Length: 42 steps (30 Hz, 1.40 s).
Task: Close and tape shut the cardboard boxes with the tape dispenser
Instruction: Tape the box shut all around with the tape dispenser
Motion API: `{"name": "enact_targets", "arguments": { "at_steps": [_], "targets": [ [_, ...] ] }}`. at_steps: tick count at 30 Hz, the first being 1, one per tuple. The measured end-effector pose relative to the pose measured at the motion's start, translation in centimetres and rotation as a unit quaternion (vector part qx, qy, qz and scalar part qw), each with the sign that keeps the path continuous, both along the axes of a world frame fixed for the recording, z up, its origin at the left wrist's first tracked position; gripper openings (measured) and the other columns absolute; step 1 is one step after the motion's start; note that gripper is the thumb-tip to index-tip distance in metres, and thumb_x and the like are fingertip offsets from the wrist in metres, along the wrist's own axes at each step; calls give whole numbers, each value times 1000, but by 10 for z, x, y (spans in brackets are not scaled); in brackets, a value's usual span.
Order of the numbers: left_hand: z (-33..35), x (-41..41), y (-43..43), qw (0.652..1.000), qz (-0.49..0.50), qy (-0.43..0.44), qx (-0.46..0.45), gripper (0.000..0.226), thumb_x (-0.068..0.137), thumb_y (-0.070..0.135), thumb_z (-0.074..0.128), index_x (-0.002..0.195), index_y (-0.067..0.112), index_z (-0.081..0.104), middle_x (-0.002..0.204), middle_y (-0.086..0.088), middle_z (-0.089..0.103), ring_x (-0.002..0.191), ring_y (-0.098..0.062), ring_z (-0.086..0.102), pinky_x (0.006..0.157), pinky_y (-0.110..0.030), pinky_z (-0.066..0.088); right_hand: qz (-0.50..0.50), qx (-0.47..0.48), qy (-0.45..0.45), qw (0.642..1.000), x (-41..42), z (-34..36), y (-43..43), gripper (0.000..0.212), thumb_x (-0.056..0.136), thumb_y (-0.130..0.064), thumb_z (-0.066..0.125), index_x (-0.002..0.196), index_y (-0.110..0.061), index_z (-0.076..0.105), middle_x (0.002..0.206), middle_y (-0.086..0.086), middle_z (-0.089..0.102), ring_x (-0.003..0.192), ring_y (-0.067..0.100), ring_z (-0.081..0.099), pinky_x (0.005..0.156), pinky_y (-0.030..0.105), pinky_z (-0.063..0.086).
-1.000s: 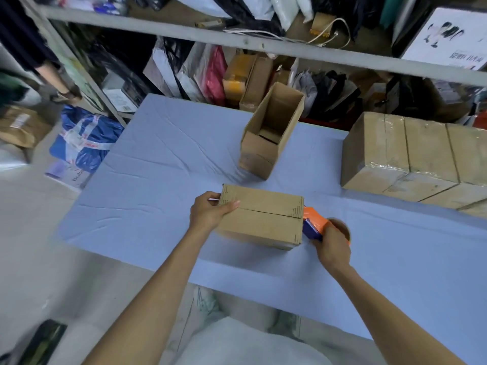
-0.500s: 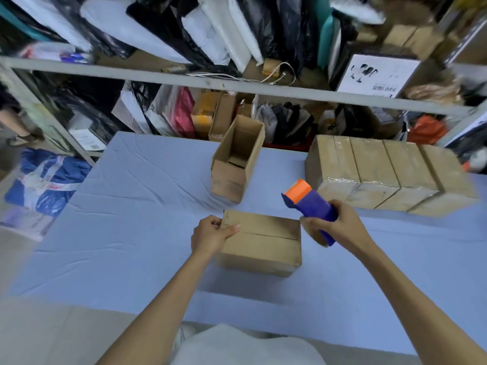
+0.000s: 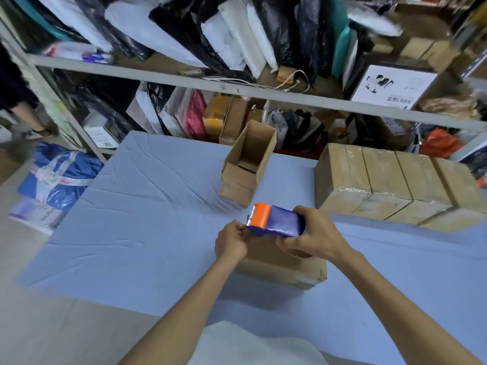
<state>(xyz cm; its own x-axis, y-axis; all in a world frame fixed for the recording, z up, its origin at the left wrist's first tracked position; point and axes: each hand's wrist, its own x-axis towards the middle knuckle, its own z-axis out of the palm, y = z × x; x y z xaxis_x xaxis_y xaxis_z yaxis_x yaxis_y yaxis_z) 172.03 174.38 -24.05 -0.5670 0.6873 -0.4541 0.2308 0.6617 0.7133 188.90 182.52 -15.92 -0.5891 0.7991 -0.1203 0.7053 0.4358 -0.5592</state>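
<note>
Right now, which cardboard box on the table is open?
The lone upright box at the table's far middle: its top gapes. The near box below the tape dispenser is closed, and the row at right is taped.

Six cardboard boxes [image 3: 246, 167] on the table [image 3: 158, 233], one tape dispenser [image 3: 276, 222].

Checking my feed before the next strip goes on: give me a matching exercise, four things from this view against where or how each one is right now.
Things:
1. tape dispenser
2. open box
3. near box
4. row of boxes

States:
A. on the right side of the table, wrapped in clear tape
B. gripped by the right hand, with the left hand at its orange end
C. closest to the person, below both hands
D. mid-table, top unsealed

Pairs: 1-B, 2-D, 3-C, 4-A.
</note>
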Motion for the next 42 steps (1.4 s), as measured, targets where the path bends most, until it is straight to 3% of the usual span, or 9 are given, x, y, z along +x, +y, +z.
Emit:
{"name": "enact_targets", "arguments": {
  "at_steps": [6,9,12,14,18,29,32,37,42],
  "targets": [
    [0,-3,-3,996,23,-22,83,26,80,20,74,102,20,62,104,2,64,91,-15,62,78,-29,52,1,40,-6,999,0,-8,1,43,57,-43,82,87,-23,57,75,-8,61,65,14,57,56,27,47],
    [17,-6,0,983,70,-92,144,9,93,24,62,85,27,65,95,0,69,81,-11,66,64,-19,52,-6,41,2,999,0,-11,3,43,57,-43,82,86,-24,57,73,-9,61,65,12,56,56,27,47],
    [36,-10,8,936,97,-314,130,23,99,28,52,86,17,68,85,-6,71,72,-13,69,54,-21,53,-1,34,2,999,1,-12,5,43,57,-46,81,86,-25,56,73,-11,60,65,9,57,54,23,47],
    [41,-14,12,913,87,-380,115,21,96,24,55,89,10,69,81,-5,71,74,-14,67,56,-21,54,-4,24,1,1000,1,-12,5,46,58,-47,81,91,-25,57,79,-10,63,70,12,60,59,28,53],
    [43,-25,16,894,64,-438,71,16,92,15,61,83,10,73,79,-6,72,79,-16,65,64,-22,54,-9,17,-3,1000,2,-11,8,49,59,-49,81,95,-26,57,82,-11,62,73,12,60,62,26,54],
    [45,-29,21,821,162,-548,14,4,88,-1,63,90,-2,67,79,-16,67,76,-23,61,49,-22,53,-16,10,-11,1000,4,-8,8,49,58,-49,80,93,-23,59,82,-6,65,73,17,61,65,38,54],
    [45,-26,21,831,165,-530,37,7,88,-4,61,88,-2,67,80,-15,67,75,-20,60,50,-20,52,-12,16,-15,1000,5,-8,9,51,58,-54,79,94,-24,58,83,-9,64,73,16,61,64,34,54],
    [41,-27,15,954,29,-291,56,13,91,11,65,95,2,73,96,-14,73,85,-18,68,64,-17,55,13,58,-21,998,2,-8,1,66,58,-77,68,101,-30,53,83,-20,55,66,2,54,57,9,40],
    [35,-26,12,985,-27,-161,55,15,91,14,65,78,15,70,87,-9,73,82,-14,70,66,-20,55,56,51,-1,997,-4,-3,-4,71,63,-78,61,115,-29,53,103,-14,67,77,0,53,62,3,34]
  ]
}}
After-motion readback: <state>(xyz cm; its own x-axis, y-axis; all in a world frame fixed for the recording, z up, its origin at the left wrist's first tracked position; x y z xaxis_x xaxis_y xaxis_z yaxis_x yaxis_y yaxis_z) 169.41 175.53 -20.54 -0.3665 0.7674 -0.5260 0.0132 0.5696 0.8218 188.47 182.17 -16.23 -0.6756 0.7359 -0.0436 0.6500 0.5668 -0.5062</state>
